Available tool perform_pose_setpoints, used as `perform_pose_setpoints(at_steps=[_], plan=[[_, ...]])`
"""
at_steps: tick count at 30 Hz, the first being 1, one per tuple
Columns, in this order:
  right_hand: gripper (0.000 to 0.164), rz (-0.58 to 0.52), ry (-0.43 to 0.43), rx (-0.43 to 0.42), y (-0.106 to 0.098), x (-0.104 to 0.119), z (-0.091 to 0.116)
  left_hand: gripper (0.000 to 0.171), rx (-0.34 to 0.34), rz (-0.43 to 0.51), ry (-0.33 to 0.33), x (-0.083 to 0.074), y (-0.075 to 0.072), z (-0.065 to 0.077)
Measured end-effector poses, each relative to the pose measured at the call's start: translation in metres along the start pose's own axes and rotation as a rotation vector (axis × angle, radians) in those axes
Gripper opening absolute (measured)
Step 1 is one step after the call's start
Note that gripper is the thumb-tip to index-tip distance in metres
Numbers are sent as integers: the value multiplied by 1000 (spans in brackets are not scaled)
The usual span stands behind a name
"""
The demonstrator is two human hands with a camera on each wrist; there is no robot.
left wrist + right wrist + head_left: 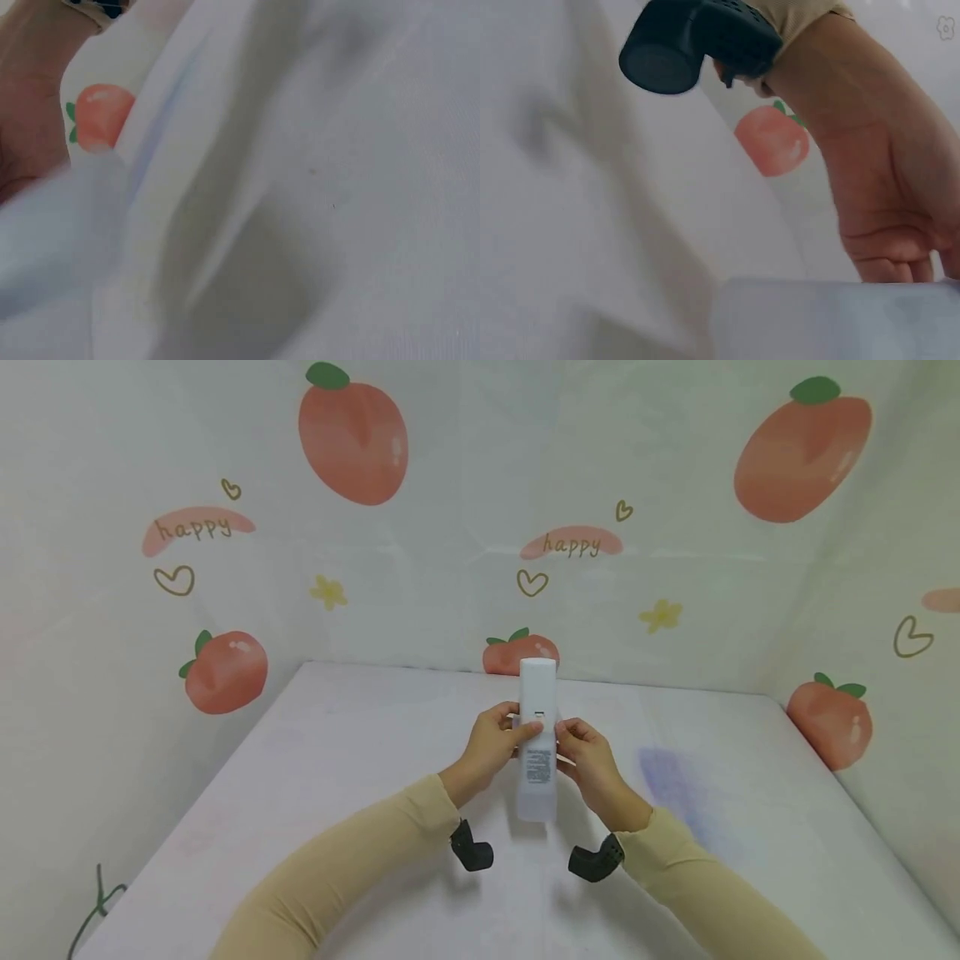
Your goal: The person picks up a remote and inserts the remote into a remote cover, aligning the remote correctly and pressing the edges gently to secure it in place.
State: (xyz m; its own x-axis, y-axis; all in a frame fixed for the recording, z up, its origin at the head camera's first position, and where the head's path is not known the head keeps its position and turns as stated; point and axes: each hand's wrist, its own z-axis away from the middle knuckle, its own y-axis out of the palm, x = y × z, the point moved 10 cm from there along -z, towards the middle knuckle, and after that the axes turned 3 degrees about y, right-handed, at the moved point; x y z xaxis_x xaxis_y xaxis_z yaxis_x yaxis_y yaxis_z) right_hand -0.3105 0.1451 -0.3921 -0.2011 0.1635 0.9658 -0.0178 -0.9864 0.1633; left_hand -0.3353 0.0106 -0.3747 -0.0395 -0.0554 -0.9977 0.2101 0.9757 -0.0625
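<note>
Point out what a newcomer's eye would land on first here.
Probably the long white device just right of centre in the head view, held between the left hand and the right hand, with a block of small print facing the camera. Next, the big red fruits printed on the pale backdrop behind the table. Then the purple patch on the tabletop, right of the hands.
</note>
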Motion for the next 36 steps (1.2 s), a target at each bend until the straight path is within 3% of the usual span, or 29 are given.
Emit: perform_pose_setpoints(at_steps=[6,13,17,24,28,33,36], plan=[[20,-1,-45,-135,-8,6,-1,36,71,-15,2,-4,6,2],[18,2,-49,-138,-12,21,-9,37,137,-48,-38,-9,13,4],[16,23,-25,-128,-14,22,-14,39,155,-55,-77,-3,16,7],[15,-9,41,-137,-10,8,-9,37,124,-63,-57,-4,15,10],[17,0,15,-111,-3,10,-3,36,69,-39,-12,-10,9,9],[39,39,-55,-29,6,20,1,33,27,-30,30,-17,2,8],[45,95,-47,40,12,21,2,33,26,-39,27,-16,-1,9]])
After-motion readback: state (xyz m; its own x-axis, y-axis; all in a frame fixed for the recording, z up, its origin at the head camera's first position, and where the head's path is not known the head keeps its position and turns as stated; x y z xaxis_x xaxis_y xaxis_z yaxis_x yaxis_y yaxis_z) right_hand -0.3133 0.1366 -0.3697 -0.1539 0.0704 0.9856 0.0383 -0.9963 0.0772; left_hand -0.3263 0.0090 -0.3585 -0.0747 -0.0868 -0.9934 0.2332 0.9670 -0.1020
